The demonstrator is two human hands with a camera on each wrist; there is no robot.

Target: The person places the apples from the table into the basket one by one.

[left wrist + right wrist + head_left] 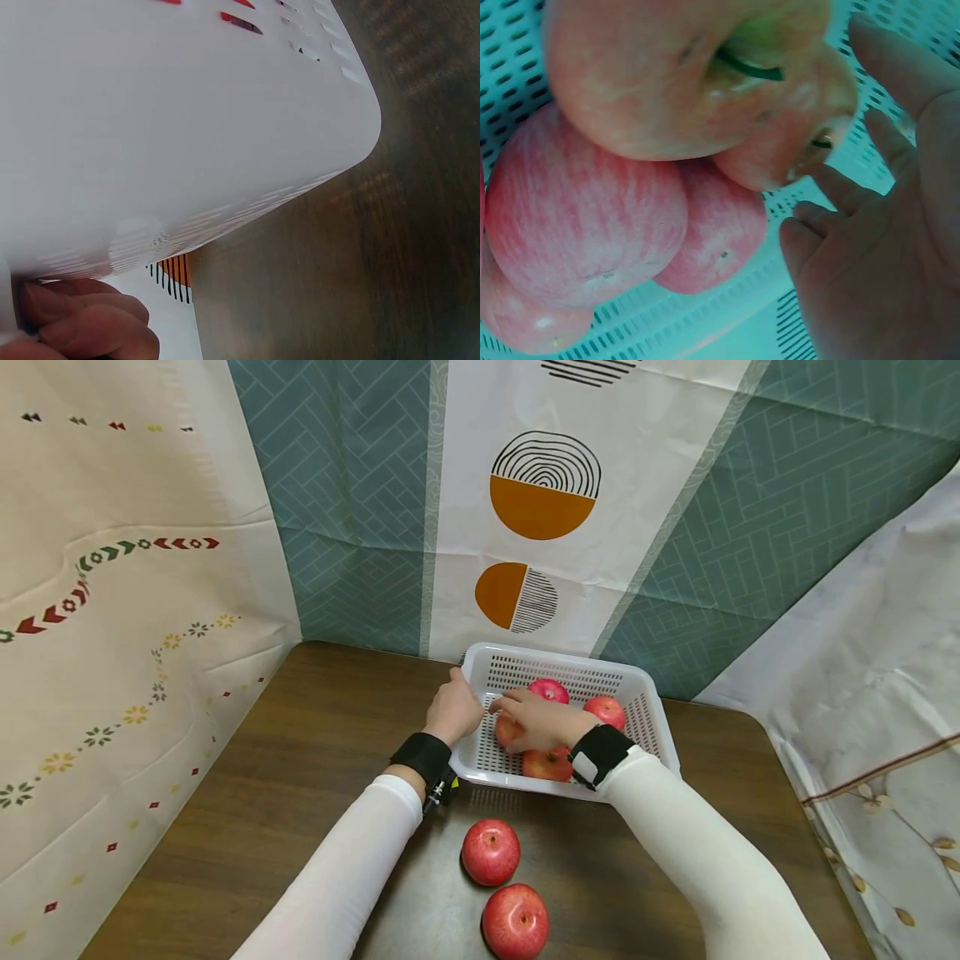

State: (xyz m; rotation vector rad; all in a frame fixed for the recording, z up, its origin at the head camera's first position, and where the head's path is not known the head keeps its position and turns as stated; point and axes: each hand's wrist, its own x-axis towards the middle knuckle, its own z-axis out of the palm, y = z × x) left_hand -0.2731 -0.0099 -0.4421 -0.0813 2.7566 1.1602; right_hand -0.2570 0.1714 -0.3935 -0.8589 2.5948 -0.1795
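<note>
My left hand point(454, 710) grips the left rim of a white plastic basket point(562, 656). In the left wrist view its curled fingers point(97, 319) are tucked under the rim, beside the basket's outer wall. Inside the basket lie several red apples point(549, 690). My right hand point(551, 722) reaches in over them, palm down and fingers spread. In the right wrist view its fingertips come right up to an apple point(795, 127) near the basket's wall, with a larger yellowish-red apple point(667, 67) in front. The fingers are loosely bent and not closed round anything.
Two more red apples, a farther one point(491, 852) and a nearer one point(515, 922), sit on the dark wooden table point(330, 735) in front of the basket. Patterned cloth point(360, 527) hangs behind the table and along both sides.
</note>
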